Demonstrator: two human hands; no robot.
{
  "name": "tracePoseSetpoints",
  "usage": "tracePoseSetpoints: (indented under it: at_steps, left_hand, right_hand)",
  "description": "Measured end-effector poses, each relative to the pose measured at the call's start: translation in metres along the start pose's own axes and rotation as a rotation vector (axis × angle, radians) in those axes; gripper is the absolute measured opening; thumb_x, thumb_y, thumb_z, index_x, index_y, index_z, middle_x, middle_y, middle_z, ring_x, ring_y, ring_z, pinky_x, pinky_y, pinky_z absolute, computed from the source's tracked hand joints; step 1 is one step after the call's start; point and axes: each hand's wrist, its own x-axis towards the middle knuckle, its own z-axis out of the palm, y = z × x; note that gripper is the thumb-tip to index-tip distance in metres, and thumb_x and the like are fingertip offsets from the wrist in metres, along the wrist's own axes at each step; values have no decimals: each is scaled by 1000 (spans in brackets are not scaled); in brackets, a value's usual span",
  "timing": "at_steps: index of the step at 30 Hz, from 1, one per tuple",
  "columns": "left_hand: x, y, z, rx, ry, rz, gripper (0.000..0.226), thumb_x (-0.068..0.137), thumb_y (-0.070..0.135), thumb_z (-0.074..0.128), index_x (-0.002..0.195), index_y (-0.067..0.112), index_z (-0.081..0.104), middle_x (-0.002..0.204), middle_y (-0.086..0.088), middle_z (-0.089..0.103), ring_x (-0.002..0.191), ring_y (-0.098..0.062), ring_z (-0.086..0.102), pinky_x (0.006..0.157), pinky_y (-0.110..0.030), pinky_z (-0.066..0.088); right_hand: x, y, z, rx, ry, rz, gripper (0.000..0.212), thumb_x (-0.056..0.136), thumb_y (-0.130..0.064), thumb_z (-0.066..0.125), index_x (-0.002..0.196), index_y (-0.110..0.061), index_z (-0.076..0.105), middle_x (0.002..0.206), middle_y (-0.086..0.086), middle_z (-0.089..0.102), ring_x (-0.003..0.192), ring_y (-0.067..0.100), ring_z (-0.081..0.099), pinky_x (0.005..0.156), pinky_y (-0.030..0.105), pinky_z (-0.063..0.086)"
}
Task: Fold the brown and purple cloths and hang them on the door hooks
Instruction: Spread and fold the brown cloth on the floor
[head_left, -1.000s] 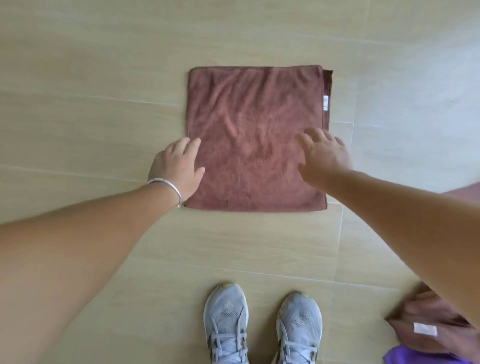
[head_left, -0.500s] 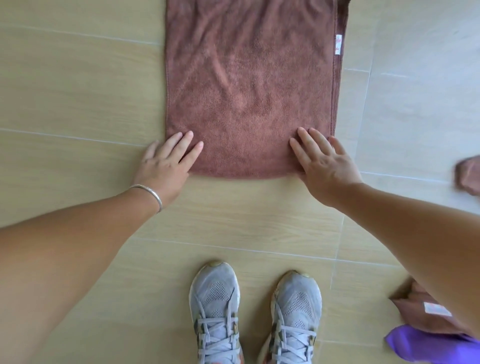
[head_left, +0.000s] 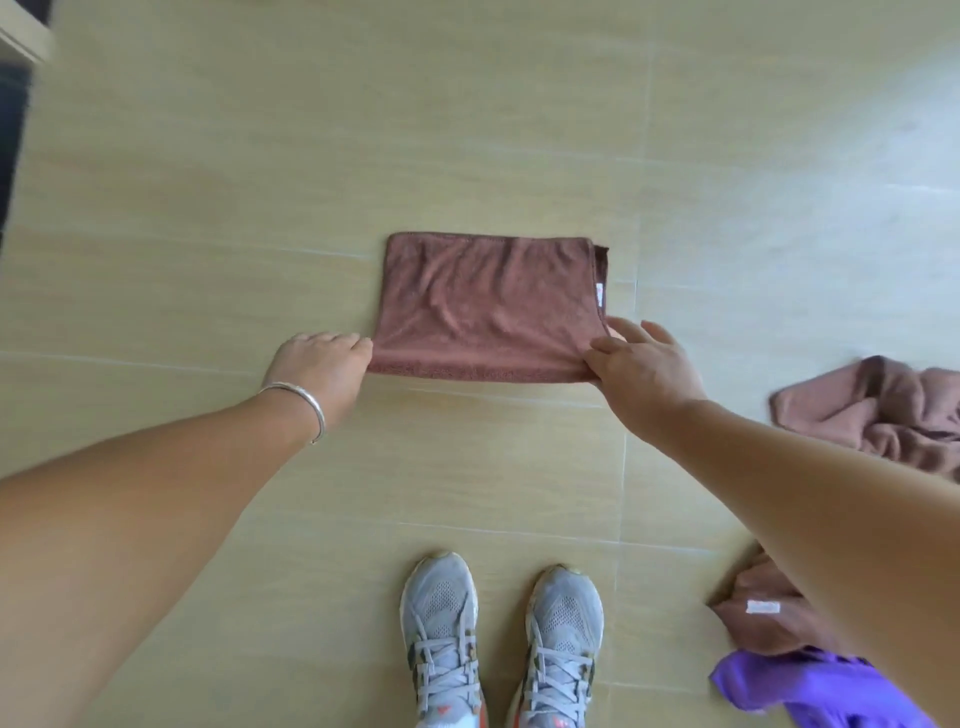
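A brown cloth (head_left: 488, 306), folded into a flat rectangle with a white tag on its right edge, lies on the tiled floor ahead of me. My left hand (head_left: 319, 364) pinches its near left corner. My right hand (head_left: 641, 361) grips its near right corner, thumb on top. The near edge is raised slightly off the floor between both hands. A purple cloth (head_left: 810, 691) lies crumpled at the bottom right, partly hidden by my right forearm.
Two more brown cloths lie crumpled on the right: one (head_left: 878, 410) at the frame edge, another (head_left: 763, 618) with a white tag beside the purple one. My grey shoes (head_left: 498, 639) stand below the folded cloth. A dark opening with a pale frame (head_left: 21, 47) sits top left.
Both hands went from resting flat on the cloth's near part to gripping its near corners and lifting that edge. The view pulled back, so the cloth appears farther away.
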Motion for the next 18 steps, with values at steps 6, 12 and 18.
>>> tracePoseSetpoints:
  at_steps: [6,12,18]
  left_hand:
    - [-26,-27,-122,72,22,-44,25,88,9,43,106,26,49,107,7,59,104,-16,58,69,-29,32]
    - [-54,-60,-246,55,71,-37,33,86,5,43,112,24,50,114,5,58,110,-18,56,77,-29,37]
    - [-99,-94,-360,18,99,11,35,83,0,40,106,23,51,110,4,58,104,-20,57,70,-30,36]
  right_hand:
    - [-42,23,-111,24,4,47,32,95,-15,41,110,-30,65,122,-13,62,142,14,28,115,34,17]
    - [-78,54,-231,28,53,90,33,92,-10,43,107,-29,65,122,-11,63,143,14,27,116,33,15]
    - [-121,81,-346,17,153,103,33,93,-11,42,108,-29,65,121,-13,63,138,11,33,112,30,24]
